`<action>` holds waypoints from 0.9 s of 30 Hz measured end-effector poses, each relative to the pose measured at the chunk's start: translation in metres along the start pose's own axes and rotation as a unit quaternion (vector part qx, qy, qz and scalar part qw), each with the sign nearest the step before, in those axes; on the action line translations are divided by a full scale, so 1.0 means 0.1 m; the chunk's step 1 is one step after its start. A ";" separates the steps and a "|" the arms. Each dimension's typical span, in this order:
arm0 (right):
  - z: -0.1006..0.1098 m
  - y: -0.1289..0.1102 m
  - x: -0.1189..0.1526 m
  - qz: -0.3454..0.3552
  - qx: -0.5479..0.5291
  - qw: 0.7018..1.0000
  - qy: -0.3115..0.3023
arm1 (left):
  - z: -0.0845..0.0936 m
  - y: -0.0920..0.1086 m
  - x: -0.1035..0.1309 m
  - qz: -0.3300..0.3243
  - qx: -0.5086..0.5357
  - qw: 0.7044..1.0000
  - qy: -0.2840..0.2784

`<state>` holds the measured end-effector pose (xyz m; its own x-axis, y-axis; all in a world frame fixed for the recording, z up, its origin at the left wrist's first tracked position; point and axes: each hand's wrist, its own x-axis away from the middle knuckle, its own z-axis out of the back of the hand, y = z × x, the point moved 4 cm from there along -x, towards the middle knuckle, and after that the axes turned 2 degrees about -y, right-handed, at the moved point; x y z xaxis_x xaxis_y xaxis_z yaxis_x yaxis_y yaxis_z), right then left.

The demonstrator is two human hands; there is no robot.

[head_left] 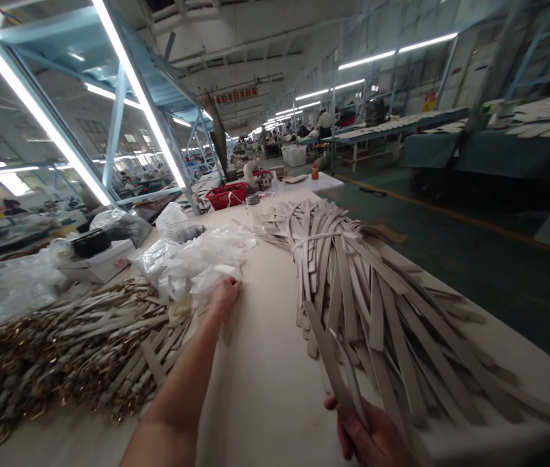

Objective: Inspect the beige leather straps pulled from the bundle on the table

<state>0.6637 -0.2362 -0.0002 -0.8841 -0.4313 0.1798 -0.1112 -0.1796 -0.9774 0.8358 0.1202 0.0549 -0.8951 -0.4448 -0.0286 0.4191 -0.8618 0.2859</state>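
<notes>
A long pale table [265, 383] carries everything the hands work among. To the right of both hands, a big fan of grey straps [377, 292] spreads across it, one bundle tied near the far end with a white band. Left of the left arm lies a second heap [61, 350], straps already fitted with brassy metal ends, tangled and running off the left edge. Just beyond the left fingers sits a pile of clear bags [192, 266], crumpled, with a white box [102, 263] and a dark object on it further left. Well past the fingers, at the far end of the table, stand a red basket [227, 195] and a small jar [253, 201].

The left hand [225, 292] is stretched forward, knuckles up, fingers curled down into the near edge of the bags; whether they pinch one cannot be told. The right hand [370, 438], low at the frame's bottom, is closed around the near end of a single strap [326, 353], which rises away from the fingers toward the fan, its far end overlapping the pile.
</notes>
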 end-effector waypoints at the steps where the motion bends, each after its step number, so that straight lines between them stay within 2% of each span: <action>1: 0.01 -0.01 0.00 0.006 0.001 1.000 -0.002 | 0.06 0.02 0.12 -0.018 -0.014 1.000 0.012; 4: 0.03 -0.04 -0.01 0.033 0.002 0.999 -0.011 | 0.25 0.03 0.55 -0.069 -0.047 0.995 0.058; 7: 0.03 -0.06 -0.02 0.046 -0.021 0.998 -0.023 | 0.37 -0.07 1.04 -0.114 -0.056 0.987 0.096; 10: 0.02 -0.08 -0.03 0.052 -0.047 0.997 -0.028 | 0.36 -0.21 1.51 -0.216 -0.032 0.965 0.143; 13: 0.02 -0.10 -0.04 0.059 -0.072 0.995 -0.027 | 0.23 -0.36 1.90 -0.304 0.000 0.935 0.180; 15: 0.04 -0.13 -0.05 0.060 -0.094 0.993 -0.026 | 0.15 -0.47 2.08 -0.297 -0.003 0.932 0.207; 17: 0.07 -0.16 -0.06 0.056 -0.123 0.991 -0.020 | 0.11 -0.55 2.23 -0.261 -0.017 0.938 0.229; 20: 0.10 -0.22 -0.08 0.029 -0.191 0.981 -0.018 | 0.12 -0.58 2.41 -0.260 0.007 0.938 0.228; 23: 0.01 -0.28 -0.11 -0.017 -0.249 0.966 -0.063 | 0.20 -0.54 2.58 -0.305 0.084 0.919 0.237; 27: -0.32 -0.39 -0.20 -0.052 -0.194 0.966 -0.160 | 0.25 -0.44 2.73 -0.334 0.173 0.893 0.247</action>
<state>0.6714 -0.1925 0.0306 -0.6801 -0.6913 0.2442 -0.4095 0.0819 -0.9086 0.5694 0.0434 0.0588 -0.7155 0.0132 -0.6985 -0.3315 -0.8865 0.3228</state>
